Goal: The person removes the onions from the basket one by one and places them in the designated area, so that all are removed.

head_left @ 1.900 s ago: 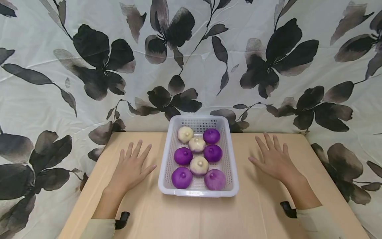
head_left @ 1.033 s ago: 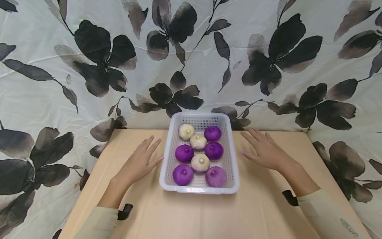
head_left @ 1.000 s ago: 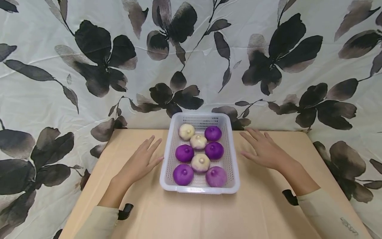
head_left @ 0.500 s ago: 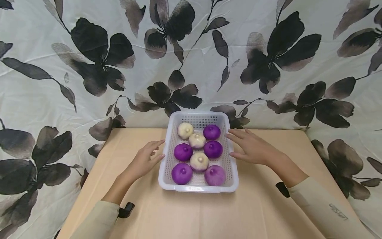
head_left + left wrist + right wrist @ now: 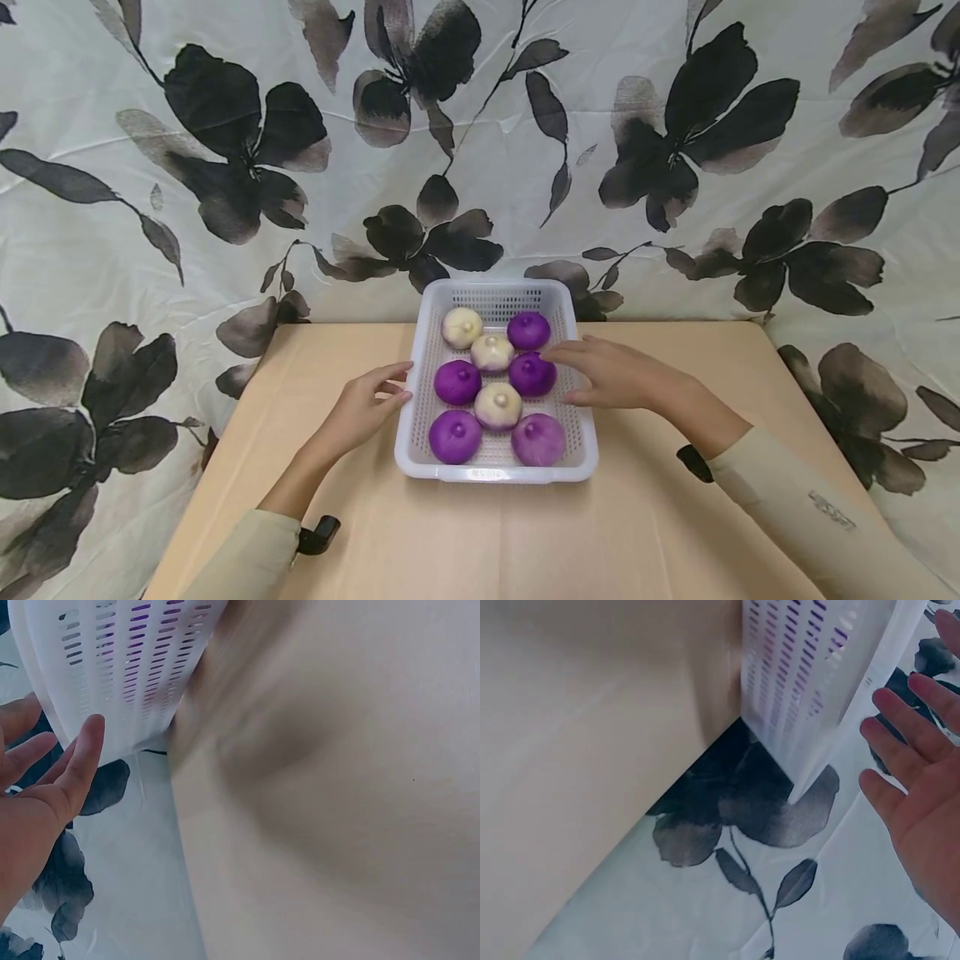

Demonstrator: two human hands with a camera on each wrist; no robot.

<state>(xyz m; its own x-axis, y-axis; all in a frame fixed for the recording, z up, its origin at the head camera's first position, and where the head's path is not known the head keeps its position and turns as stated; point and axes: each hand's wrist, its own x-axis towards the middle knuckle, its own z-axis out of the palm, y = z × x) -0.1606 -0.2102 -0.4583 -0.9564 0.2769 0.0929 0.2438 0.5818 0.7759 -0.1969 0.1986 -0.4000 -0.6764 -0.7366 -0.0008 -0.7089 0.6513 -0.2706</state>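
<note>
Left hand (image 5: 360, 412) at nine o'clock, fingers apart and loosely bent, tips right at the side of the white basket (image 5: 540, 475): touching or just short, I can't tell! Over at three o'clock, the right hand (image 5: 622, 373), fingers stretched and spread, tips across the rim and close by a deep purple bulb (image 5: 531, 379); contact there, can't call it either. Both hands grip nothing.

Inside the basket, round the dial: purple bulb at one o'clock (image 5: 528, 331), pale purple bulb at five (image 5: 538, 439), big purple bulb at seven (image 5: 455, 437), purple bulb at nine (image 5: 457, 382), cream bulb at eleven (image 5: 462, 327). Two more cream ones near the middle, the upper cream bulb (image 5: 492, 353) towards twelve, the lower cream bulb (image 5: 498, 406) towards six.

All of it rides on the pale wooden desk (image 5: 480, 542), basket up by the twelve o'clock edge. Beige sleeves (image 5: 795, 492) come in from four and eight, a black clip (image 5: 318, 535) at each wrist. And beyond, at twelve, a white cloth (image 5: 555, 250) splashed with dark flowers!
</note>
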